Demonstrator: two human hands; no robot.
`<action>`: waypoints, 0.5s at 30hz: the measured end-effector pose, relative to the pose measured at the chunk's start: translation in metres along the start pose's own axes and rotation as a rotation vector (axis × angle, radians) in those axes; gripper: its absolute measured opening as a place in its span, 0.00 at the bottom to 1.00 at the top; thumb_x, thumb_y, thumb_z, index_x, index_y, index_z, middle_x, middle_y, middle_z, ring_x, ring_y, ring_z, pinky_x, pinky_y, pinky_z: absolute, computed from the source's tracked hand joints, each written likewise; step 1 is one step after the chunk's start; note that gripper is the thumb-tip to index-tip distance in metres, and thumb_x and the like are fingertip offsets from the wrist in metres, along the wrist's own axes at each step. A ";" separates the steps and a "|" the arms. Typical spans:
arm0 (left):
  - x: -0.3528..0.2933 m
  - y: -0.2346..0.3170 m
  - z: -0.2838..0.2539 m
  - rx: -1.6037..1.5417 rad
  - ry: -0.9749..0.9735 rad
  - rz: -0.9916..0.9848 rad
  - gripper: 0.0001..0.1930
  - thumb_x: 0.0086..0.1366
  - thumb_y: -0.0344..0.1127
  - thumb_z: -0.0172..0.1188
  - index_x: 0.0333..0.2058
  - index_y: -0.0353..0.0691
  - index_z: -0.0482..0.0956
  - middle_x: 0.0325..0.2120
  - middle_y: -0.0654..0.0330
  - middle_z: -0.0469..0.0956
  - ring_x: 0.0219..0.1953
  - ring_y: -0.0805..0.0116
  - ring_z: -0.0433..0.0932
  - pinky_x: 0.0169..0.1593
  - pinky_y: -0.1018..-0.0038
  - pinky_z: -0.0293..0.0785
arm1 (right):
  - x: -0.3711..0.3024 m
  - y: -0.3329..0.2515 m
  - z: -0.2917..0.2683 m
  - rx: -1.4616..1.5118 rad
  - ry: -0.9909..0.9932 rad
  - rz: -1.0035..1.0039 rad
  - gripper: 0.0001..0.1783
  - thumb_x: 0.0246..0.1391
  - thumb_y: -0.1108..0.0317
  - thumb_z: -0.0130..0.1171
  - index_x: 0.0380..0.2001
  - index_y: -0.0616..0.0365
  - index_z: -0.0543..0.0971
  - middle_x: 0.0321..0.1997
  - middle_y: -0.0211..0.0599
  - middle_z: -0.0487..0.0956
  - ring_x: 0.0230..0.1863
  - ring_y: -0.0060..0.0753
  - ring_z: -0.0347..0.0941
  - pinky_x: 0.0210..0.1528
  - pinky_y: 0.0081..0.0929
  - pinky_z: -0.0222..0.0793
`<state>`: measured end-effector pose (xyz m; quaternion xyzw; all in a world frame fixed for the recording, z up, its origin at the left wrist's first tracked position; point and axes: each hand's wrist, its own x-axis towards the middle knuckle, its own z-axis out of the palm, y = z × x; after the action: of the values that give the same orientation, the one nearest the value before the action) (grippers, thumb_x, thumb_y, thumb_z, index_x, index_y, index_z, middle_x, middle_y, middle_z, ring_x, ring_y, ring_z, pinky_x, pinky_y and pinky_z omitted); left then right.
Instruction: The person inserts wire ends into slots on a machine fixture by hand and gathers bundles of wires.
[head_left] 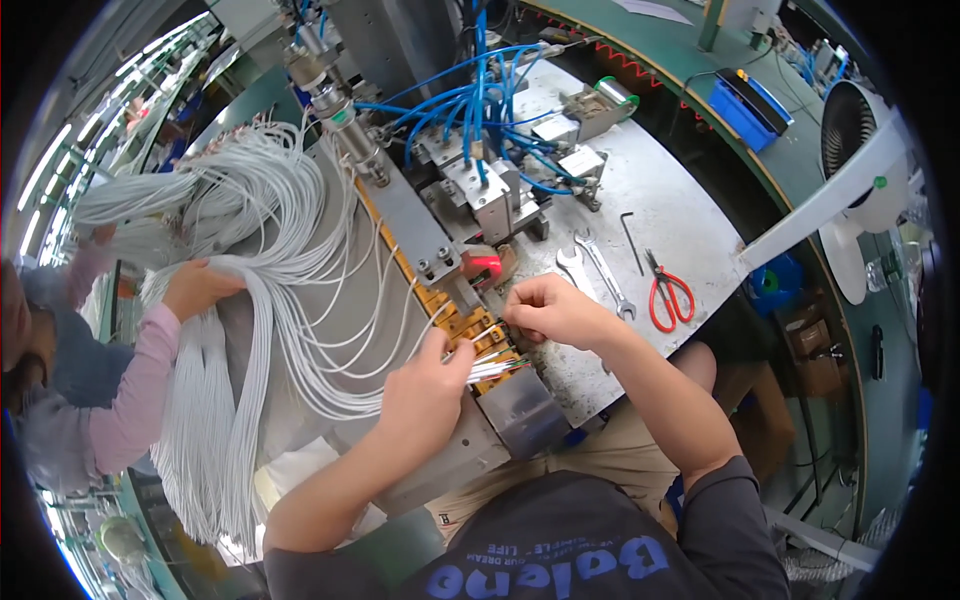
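Note:
My left hand (425, 392) is closed around several white cables (330, 395), and their stripped ends with thin coloured wires stick out past my fingers. These ends lie over a yellow slotted fixture (462, 322) on the machine. Just right of the fixture, my right hand (552, 306) is closed in a pinch beside the wire ends. What its fingertips hold, if anything, is too small to make out. A red part (484, 267) of the machine sits just beyond that hand. From the fixture, the cables curve left into a large bundle (275, 190).
At the left, another person's hand (200, 288) grips the cable bundle. Two wrenches (603, 270), a hex key (632, 243) and red-handled cutters (670, 295) lie on the metal plate at right. Blue air hoses (470, 105) cross the machine. A white fan (855, 170) stands far right.

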<state>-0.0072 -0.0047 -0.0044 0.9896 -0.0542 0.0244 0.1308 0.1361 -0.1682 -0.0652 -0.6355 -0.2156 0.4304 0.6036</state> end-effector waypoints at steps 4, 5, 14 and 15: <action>0.010 -0.004 -0.004 -0.430 0.277 0.111 0.11 0.51 0.24 0.56 0.36 0.36 0.75 0.34 0.52 0.72 0.29 0.51 0.76 0.32 0.62 0.71 | -0.002 0.005 -0.026 0.170 0.244 -0.030 0.09 0.55 0.67 0.54 0.26 0.62 0.75 0.18 0.24 0.71 0.18 0.13 0.63 0.20 0.15 0.57; 0.010 -0.007 -0.007 -0.427 0.281 0.096 0.11 0.51 0.24 0.56 0.36 0.36 0.75 0.34 0.52 0.72 0.29 0.51 0.76 0.32 0.62 0.71 | -0.003 -0.002 -0.020 0.168 0.229 -0.025 0.09 0.55 0.67 0.54 0.26 0.62 0.75 0.18 0.24 0.71 0.18 0.13 0.63 0.20 0.15 0.57; 0.013 -0.038 -0.005 -0.157 0.138 -0.133 0.06 0.55 0.26 0.57 0.32 0.33 0.77 0.22 0.50 0.73 0.25 0.51 0.74 0.30 0.67 0.69 | -0.038 -0.035 0.021 -0.130 0.069 -0.140 0.06 0.54 0.71 0.58 0.30 0.64 0.76 0.21 0.25 0.73 0.20 0.14 0.66 0.23 0.16 0.61; 0.013 -0.042 -0.009 -0.171 0.060 -0.117 0.05 0.55 0.27 0.57 0.30 0.33 0.77 0.19 0.50 0.73 0.23 0.53 0.73 0.29 0.69 0.68 | -0.041 -0.037 0.020 -0.150 0.048 -0.150 0.06 0.54 0.71 0.58 0.31 0.64 0.76 0.21 0.26 0.73 0.20 0.14 0.66 0.23 0.16 0.62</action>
<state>0.0105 0.0360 -0.0059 0.9751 0.0057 0.0414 0.2178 0.1073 -0.1826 -0.0166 -0.6711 -0.2800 0.3513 0.5897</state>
